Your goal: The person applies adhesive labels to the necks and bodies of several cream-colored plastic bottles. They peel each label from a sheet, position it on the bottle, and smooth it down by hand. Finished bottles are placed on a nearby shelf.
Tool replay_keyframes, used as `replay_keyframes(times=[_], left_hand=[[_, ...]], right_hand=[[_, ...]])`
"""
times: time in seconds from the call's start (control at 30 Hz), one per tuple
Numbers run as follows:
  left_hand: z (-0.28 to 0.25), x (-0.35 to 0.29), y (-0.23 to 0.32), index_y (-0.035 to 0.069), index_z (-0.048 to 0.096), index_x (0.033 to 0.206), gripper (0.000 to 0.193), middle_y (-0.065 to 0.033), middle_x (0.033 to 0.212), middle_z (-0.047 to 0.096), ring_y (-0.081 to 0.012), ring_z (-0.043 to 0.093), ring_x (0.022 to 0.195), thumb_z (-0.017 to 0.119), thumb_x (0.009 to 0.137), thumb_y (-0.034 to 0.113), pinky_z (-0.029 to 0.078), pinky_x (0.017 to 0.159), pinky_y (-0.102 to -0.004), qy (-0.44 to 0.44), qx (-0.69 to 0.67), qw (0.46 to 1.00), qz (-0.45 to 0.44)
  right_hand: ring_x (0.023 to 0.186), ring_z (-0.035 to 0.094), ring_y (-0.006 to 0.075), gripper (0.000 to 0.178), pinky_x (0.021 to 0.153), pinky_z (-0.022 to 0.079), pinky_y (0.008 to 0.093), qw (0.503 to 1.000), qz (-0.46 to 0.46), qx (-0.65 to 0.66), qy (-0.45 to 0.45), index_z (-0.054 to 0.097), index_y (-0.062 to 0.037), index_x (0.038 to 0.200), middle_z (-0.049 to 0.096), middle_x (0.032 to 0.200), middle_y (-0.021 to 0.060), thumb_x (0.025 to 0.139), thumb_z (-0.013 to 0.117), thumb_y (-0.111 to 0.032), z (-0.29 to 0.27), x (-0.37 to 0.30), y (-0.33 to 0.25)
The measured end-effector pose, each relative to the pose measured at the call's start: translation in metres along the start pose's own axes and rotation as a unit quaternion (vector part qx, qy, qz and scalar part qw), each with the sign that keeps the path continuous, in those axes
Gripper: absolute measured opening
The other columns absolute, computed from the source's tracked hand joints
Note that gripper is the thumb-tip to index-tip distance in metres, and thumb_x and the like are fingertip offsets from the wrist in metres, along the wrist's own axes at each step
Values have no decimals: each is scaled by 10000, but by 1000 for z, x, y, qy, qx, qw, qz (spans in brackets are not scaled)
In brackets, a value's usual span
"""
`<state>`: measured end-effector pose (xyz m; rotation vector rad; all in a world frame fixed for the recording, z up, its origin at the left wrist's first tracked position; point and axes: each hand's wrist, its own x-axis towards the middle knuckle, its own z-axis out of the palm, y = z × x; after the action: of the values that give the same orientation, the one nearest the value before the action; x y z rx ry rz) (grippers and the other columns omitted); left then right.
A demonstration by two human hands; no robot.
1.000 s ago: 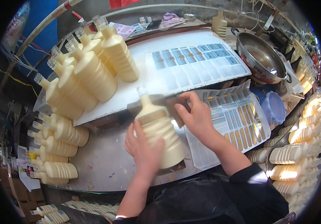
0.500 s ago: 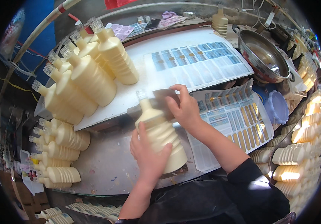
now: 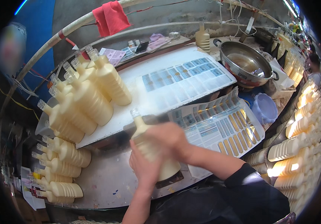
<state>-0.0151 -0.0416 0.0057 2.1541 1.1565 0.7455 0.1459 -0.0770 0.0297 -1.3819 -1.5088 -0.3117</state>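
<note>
A cream plastic bottle (image 3: 171, 170) with a clear threaded neck and ribbed sides lies tilted on the metal worktop, its neck pointing away from me. My left hand (image 3: 144, 164) is closed around its left side. Across the bottle's upper body lies my right hand (image 3: 170, 139), smeared by motion, with its fingers hidden. The dark flat scraper seen there earlier does not show now. Right of the bottle, a sheet of blue and gold labels (image 3: 220, 128) lies on the worktop. Behind it, another sheet of blue labels (image 3: 184, 74) rests on a raised white board (image 3: 138, 84).
Several cream bottles (image 3: 93, 95) stand on the board's left end. More bottles (image 3: 65, 168) lie at the worktop's left edge, and rows (image 3: 287, 149) fill the right side. A metal pan (image 3: 247, 59) and a lilac basin (image 3: 265, 108) stand at the back right. A red cloth (image 3: 110, 18) hangs from a pipe.
My right hand has moved down and left from beside the bottle's neck onto its body. The scraper it held has gone from sight. My left hand still grips the bottle; the view has shifted.
</note>
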Motion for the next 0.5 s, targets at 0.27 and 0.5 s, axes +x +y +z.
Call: replay_keyframes(times=[0.27, 0.5], left_hand=[[5, -22, -10, -41, 335, 1524, 884, -273, 1383, 535, -441, 474, 1298, 758, 841, 328, 318, 1116, -543, -30, -44, 998, -32], [2, -39, -21, -59, 244, 1588, 1006, -282, 1452, 496, -378, 515, 1335, 767, 836, 356, 387, 1145, -466, -32, -111, 992, -44]], right_hand=[[903, 675, 330, 157, 830, 543, 425, 972, 92, 119, -180, 669, -98, 1056, 656, 913, 111, 906, 624, -93, 4, 23, -34], [903, 689, 394, 230, 818, 539, 499, 954, 245, -132, -109, 725, -58, 882, 726, 957, 166, 898, 578, -234, -41, 56, 74]])
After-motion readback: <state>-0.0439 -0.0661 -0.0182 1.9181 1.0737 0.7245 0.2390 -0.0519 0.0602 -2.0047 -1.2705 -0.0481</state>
